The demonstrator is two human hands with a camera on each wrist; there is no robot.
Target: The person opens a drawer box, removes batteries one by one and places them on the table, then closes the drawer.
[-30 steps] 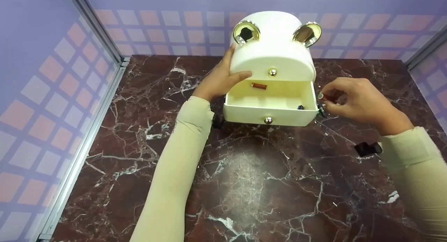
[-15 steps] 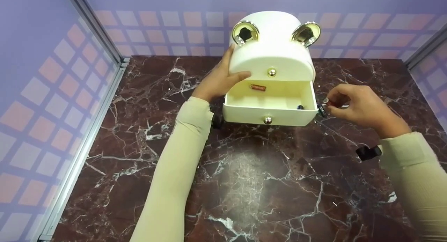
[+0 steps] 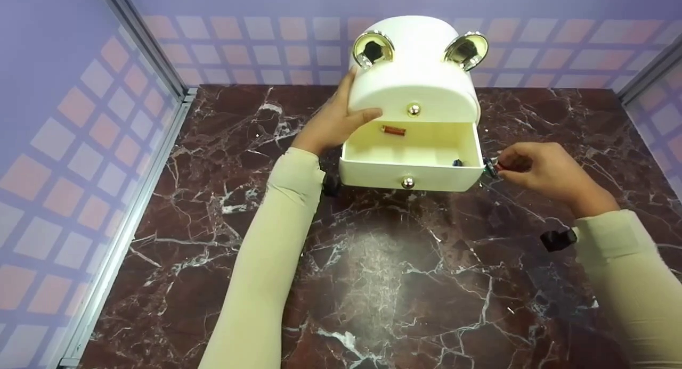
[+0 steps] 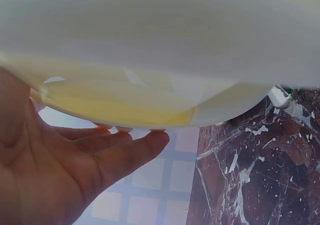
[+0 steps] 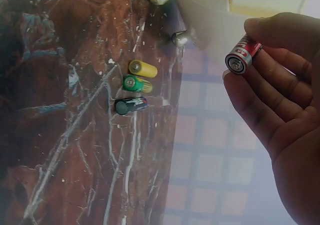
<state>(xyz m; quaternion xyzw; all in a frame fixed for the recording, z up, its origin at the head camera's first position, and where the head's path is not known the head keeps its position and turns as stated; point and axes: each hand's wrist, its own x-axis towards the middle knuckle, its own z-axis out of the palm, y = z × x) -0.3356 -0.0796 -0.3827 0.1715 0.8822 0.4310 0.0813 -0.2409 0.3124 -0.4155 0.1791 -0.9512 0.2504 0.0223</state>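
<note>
- My two hands are both busy at one white cabinet (image 3: 415, 79) on the marbled desk (image 3: 405, 316).
- My left hand (image 3: 333, 125) is spread wide against the cabinet's left side, thumb on the front, fingers along the wall.
- My right hand (image 3: 549, 169) pinches one red battery (image 5: 243, 56) between thumb and fingers, just right of the cabinet.
- Three more batteries lie side by side on the desk near that hand: one yellow battery (image 5: 143, 69), one green battery (image 5: 137, 84), one dark battery (image 5: 131, 105).
- The one lower drawer (image 3: 442, 178) is pulled out; inside I count two small things: one orange-red battery (image 3: 394, 130) near the back left, and one dark blue item (image 3: 458, 163) at the front right, too small to name.
- The cabinet has two round knobs (image 3: 414, 109), one above the other, and two gold ears (image 3: 374, 49).
</note>
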